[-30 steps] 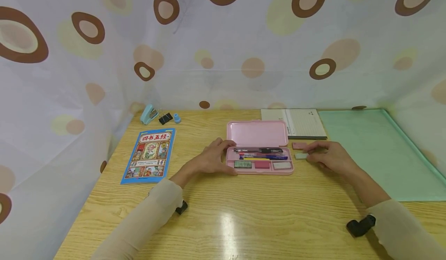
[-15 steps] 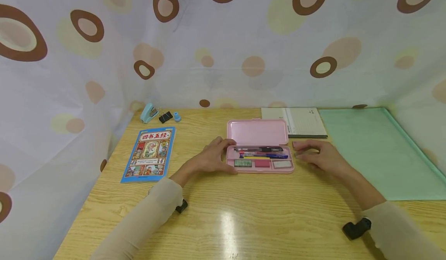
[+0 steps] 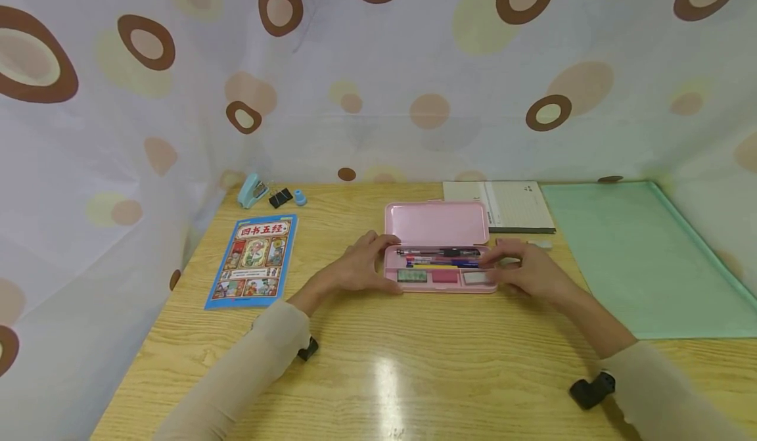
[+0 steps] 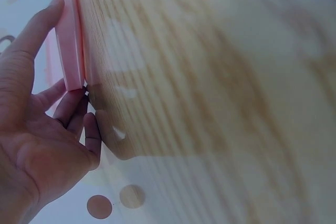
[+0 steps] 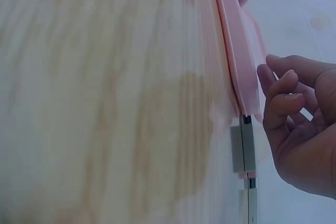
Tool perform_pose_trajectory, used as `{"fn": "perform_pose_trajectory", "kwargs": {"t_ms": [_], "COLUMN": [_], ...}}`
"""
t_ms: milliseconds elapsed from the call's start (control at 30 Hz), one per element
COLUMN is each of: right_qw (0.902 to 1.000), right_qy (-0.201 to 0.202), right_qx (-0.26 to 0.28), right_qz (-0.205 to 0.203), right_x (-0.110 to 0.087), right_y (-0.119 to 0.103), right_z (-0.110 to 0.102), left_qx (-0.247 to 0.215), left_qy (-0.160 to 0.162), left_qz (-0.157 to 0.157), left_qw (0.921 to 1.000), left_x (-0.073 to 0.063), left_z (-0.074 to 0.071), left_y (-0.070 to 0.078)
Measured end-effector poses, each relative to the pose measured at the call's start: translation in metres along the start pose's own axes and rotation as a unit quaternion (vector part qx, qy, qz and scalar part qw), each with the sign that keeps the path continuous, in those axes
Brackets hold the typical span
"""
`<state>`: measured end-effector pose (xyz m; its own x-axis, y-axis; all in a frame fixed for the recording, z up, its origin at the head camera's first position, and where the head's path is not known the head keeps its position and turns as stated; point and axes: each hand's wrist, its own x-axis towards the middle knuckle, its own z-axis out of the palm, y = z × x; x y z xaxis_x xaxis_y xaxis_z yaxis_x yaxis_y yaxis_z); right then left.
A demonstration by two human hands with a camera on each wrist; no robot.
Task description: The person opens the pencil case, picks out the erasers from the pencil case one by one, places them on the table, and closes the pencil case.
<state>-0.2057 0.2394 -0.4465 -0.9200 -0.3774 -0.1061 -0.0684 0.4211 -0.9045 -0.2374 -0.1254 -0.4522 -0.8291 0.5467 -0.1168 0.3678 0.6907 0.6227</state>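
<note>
Seemingly midway: open case (image 3: 436, 224), three erasers (image 3: 445, 276) inside, two to its right. Left hand (image 3: 357, 267) grips it; right hand (image 3: 532, 271), fingers apart.

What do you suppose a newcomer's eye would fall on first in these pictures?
Probably the open pink pencil case at mid-scene, its left end gripped by the left hand, with the right hand at its right end. Next might come the colourful blue-bordered book off to the left, then the boldly spotted backdrop behind everything.
</note>
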Motion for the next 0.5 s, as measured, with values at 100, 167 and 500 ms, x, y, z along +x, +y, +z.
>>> {"fn": "perform_pose_trajectory", "kwargs": {"t_ms": [100, 167, 500], "right_qw": [0.9999, 0.9996, 0.9962], "right_qy": [-0.010, -0.016, -0.036], "right_qx": [0.000, -0.012, -0.064], "right_qz": [-0.014, -0.022, -0.048], "right_x": [0.003, 0.006, 0.023], "right_y": [-0.003, -0.005, -0.026], "right_z": [0.007, 0.013, 0.045], "left_qx": [0.002, 0.002, 0.007], "left_qy": [0.001, 0.002, 0.001], "left_qz": [0.001, 0.001, 0.001], "left_qw": [1.0000, 1.0000, 1.0000], "left_x": [0.000, 0.000, 0.001], "left_z": [0.000, 0.000, 0.001], "left_y": [0.000, 0.000, -0.002]}}
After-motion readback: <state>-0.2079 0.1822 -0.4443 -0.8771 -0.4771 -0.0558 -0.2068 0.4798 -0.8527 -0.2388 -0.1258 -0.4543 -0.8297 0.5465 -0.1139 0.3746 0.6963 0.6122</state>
